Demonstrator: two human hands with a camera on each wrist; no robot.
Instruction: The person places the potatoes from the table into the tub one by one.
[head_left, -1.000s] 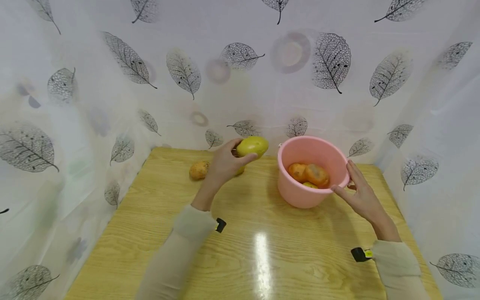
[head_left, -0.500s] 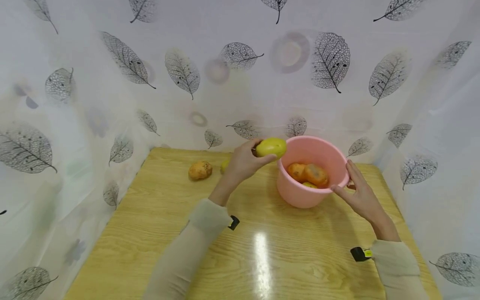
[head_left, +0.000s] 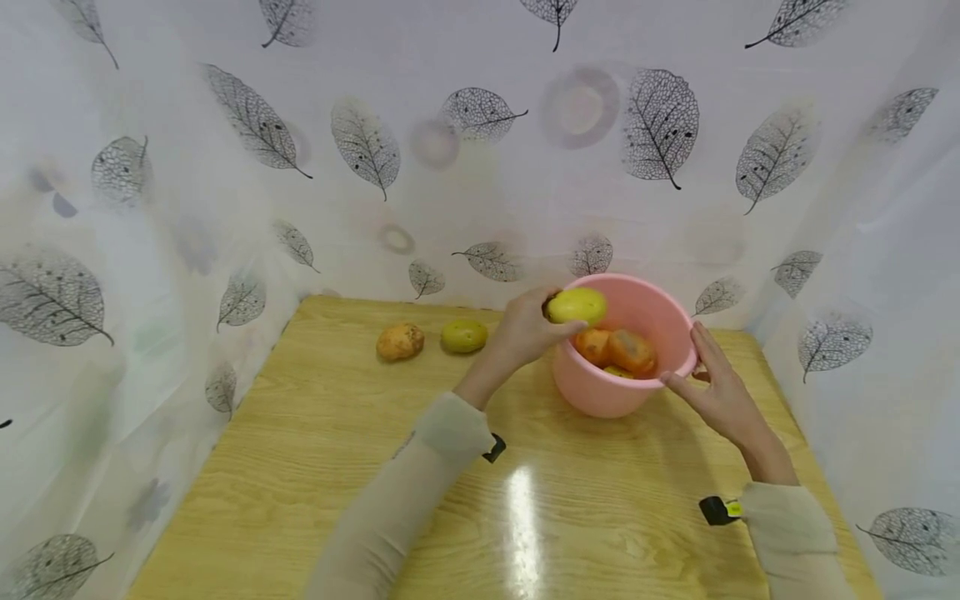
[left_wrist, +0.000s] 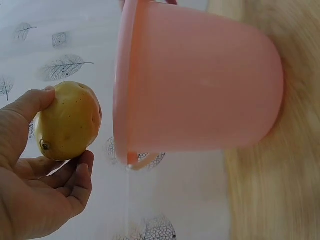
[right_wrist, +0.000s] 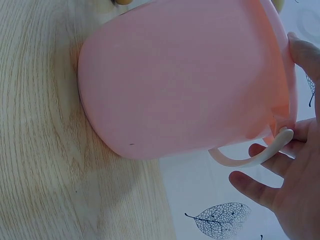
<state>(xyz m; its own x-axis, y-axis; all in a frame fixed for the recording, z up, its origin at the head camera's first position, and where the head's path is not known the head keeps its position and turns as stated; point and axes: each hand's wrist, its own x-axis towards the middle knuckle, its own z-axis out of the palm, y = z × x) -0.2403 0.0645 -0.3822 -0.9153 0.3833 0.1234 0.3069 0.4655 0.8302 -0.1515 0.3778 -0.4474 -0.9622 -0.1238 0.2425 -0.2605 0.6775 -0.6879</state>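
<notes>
A yellow-green potato [head_left: 577,307] is held in my left hand [head_left: 525,327], thumb on one side and fingers on the other. It hangs over the left part of the pink bucket's [head_left: 600,396] opening in the head view. In the left wrist view this potato [left_wrist: 69,121] shows small dark specks, beside the bucket's rim. My right hand [head_left: 720,392] holds the bucket's right rim, with the thumb and fingers spread along it. The pale bucket handle [right_wrist: 255,159] hangs by those fingers. Inside the bucket lie brownish-orange potatoes [head_left: 632,350] and a partly hidden yellow one [head_left: 618,372].
On the wooden table [head_left: 360,467], left of the bucket, lie a rough brownish potato [head_left: 401,342] and a smooth yellow-green potato [head_left: 464,336]. A white curtain [head_left: 480,192] with leaf prints surrounds the table at the back and sides.
My left hand has moved right with the yellow-green potato, from beside the bucket to over its rim. The yellow-green potato on the table has come into full view. My right hand stays put.
</notes>
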